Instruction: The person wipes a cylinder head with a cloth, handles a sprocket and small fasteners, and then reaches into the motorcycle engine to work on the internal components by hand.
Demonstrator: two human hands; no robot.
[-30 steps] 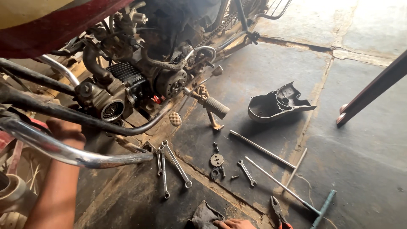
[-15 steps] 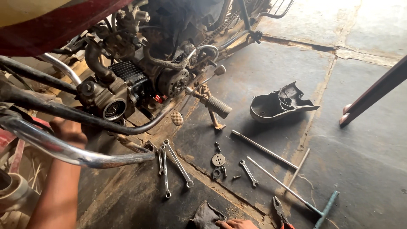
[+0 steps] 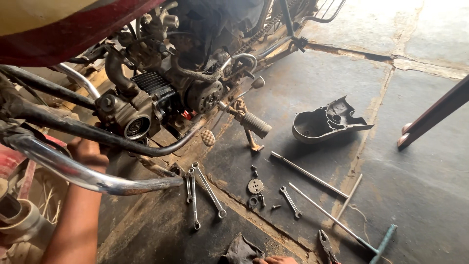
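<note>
Greasy dark rag (image 3: 240,251) on floor at frame bottom, your right hand (image 3: 274,260) touching it; grip state can't tell, mostly cut off. Left hand (image 3: 89,151) up under grey finned motorcycle engine (image 3: 146,105), behind chrome guard tube (image 3: 83,173); fingers hidden, can't tell.

Crumpled dark rag (image 3: 240,251) on floor

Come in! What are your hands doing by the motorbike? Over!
Left hand up under the engine, behind the chrome pipe. Right hand on the dark rag. Spanners loose on the floor.
</note>
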